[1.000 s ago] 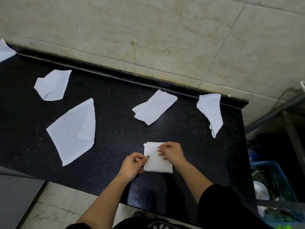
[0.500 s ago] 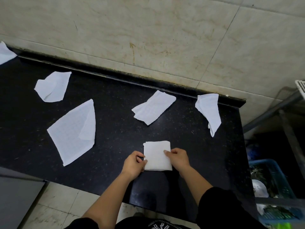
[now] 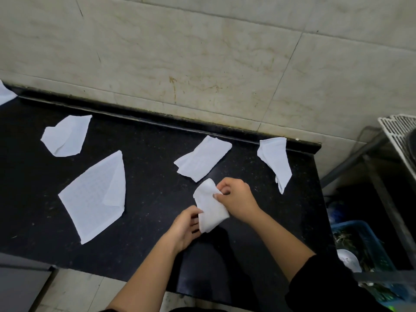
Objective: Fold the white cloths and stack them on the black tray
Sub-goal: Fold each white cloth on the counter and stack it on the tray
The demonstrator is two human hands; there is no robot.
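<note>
A small folded white cloth (image 3: 208,206) is lifted off the black counter (image 3: 146,176), tilted and bending. My right hand (image 3: 236,199) pinches its upper right edge. My left hand (image 3: 186,226) holds its lower left edge. Several other white cloths lie loose on the counter: a large flat one (image 3: 94,197) at the left, a crumpled one (image 3: 66,135) at the back left, a half-folded one (image 3: 202,158) behind my hands, and a twisted one (image 3: 275,161) at the back right. No black tray is in view.
A tiled wall (image 3: 202,64) runs behind the counter. A white cloth corner (image 3: 5,94) shows at the far left edge. Right of the counter stand a white rack (image 3: 400,136) and a blue crate (image 3: 364,244) with dishes below.
The folded cloth lay flat under both hands; now both hands have picked it up and turned it at a slant. The view has shifted slightly.
</note>
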